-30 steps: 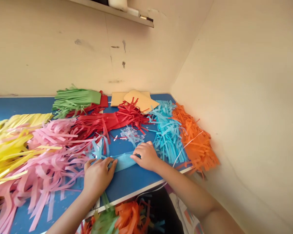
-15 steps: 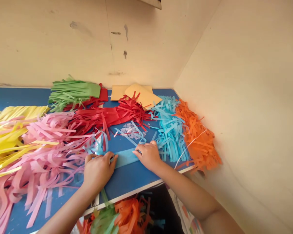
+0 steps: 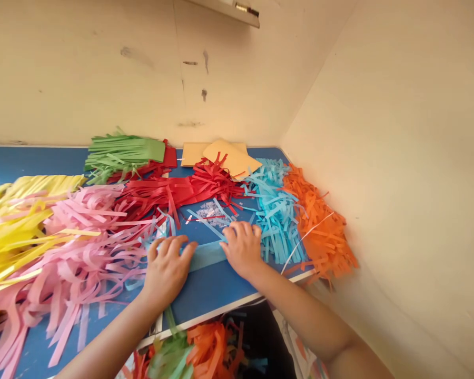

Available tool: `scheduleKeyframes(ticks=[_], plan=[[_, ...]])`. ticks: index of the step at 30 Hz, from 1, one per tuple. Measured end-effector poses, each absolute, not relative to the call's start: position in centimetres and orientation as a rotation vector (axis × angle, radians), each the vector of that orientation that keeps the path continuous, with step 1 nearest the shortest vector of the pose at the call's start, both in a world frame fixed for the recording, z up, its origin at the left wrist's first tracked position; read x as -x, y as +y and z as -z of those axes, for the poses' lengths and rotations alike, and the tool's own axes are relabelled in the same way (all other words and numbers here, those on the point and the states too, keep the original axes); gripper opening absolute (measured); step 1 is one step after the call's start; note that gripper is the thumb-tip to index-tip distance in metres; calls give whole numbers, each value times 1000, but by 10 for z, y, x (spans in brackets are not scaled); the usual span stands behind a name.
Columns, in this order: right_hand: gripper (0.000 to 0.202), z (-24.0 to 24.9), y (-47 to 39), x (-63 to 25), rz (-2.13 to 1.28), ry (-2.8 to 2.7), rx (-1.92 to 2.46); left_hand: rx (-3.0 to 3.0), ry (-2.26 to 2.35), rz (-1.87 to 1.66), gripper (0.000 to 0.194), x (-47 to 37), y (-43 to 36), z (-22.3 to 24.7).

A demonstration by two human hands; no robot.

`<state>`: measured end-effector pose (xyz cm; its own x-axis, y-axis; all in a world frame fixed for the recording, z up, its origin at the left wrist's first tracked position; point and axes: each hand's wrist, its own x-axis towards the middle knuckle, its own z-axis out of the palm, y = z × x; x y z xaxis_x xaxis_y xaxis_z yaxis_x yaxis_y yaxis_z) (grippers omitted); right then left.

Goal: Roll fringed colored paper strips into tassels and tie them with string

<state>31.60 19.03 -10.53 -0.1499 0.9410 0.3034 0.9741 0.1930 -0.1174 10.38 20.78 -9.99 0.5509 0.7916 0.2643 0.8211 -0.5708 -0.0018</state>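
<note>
While the left hand point(image 3: 169, 266) and right hand point(image 3: 243, 247) rest on a light-blue strip point(image 3: 208, 256) lying on the surface point(image 3: 205, 292) between pink fringe point(image 3: 73, 260) and bright-blue fringe point(image 3: 276, 221), whether either grip is clamped cannot be told.

Both hands point(image 3: 168, 266) point(image 3: 243, 250) on blue strip point(image 3: 208, 255), seemingly paper

The flat blue strip point(image 3: 207, 256) looks like thin, dull paper that you can nearly see through. The pink fringe point(image 3: 73, 268) and yellow fringe point(image 3: 16, 229) look papery too, all ruffly and a little shiny. The desk point(image 3: 211, 289) looks smooth and hard, and the wall point(image 3: 411, 131) is painted and dull.
</note>
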Motion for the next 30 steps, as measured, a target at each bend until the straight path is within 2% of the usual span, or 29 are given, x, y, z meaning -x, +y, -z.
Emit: scheduleKeyframes(ticks=[4, 7, 10, 18, 22, 24, 30], plan=[[21, 105, 185, -316, 148, -2584, 1454, 2856, -981, 306, 28, -100, 211, 92], [13, 106, 179, -319, 25, -2634, 1309, 2887, -906, 291, 23, -99, 206, 86], [28, 106, 177, -321, -67, -2619, 1197, 2869, -938, 299, 28, -101, 199, 81], [34, 104, 195, -333, -371, -2406, 1372, 2760, -1172, 398, 28, -92, 208, 91], [15, 100, 201, -335, -382, -2408, 1395, 2760, -1261, 480, 18, -89, 208, 96], [9, 98, 205, -335, -401, -2406, 1439, 2733, -1325, 501, 24, -91, 206, 98], [25, 100, 215, -335, -374, -2343, 1580, 2715, -1501, 535, 35, -87, 212, 105]])
